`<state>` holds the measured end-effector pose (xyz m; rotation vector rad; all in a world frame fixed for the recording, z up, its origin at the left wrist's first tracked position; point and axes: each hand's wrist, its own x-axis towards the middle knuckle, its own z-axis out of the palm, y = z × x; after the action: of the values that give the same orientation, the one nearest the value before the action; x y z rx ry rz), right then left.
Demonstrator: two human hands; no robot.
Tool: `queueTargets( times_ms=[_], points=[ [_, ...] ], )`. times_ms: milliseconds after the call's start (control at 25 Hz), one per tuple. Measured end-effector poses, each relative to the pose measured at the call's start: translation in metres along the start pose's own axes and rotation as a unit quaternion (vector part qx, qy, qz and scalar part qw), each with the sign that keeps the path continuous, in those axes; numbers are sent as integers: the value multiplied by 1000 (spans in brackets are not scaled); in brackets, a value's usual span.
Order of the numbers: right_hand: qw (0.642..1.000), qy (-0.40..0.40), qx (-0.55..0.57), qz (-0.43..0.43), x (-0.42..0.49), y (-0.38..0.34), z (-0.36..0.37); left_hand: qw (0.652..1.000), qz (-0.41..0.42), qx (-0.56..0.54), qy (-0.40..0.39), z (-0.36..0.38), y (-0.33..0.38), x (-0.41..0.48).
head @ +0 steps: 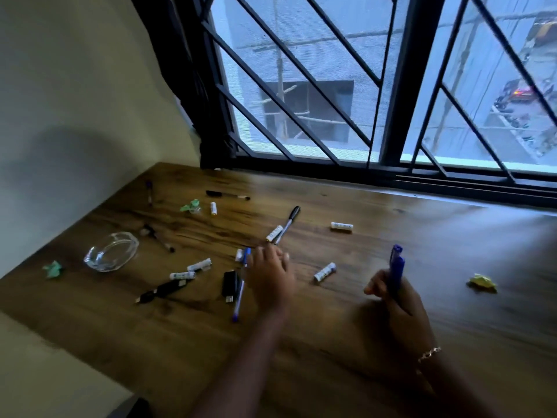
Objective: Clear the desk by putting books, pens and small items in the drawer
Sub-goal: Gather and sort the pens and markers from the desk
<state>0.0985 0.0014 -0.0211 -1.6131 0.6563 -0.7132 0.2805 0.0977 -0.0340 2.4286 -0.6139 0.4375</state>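
Blue pens (395, 271) fill the right hand (401, 309), while the open left hand (269, 274), reaching, could roll loose batteries (324, 271) off the desk (391, 357).

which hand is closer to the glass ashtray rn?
Left. The left hand is out over the scattered pens, right of the glass ashtray. The right hand, holding blue pens, is farther right.

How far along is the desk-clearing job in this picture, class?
Early stage. Done: nothing visibly stowed; no drawer is in view. In hand: the right hand grips blue pens; the left hand reaches over the wooden desk. Left: white batteries, a black marker, a clear glass ashtray, and crumpled paper scraps.
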Motion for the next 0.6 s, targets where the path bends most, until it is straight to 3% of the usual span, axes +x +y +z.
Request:
queueTargets(
  times_ms=[120,360,600],
  points=[
    [999,36,7,20,4,4,13,982,-73,136,-106,-11,-27,27],
    [997,57,17,46,13,-8,36,976,-84,184,-82,-4,-43,38],
    [996,19,71,53,18,-18,58,965,-62,196,-163,-8,-46,46]
  ],
)
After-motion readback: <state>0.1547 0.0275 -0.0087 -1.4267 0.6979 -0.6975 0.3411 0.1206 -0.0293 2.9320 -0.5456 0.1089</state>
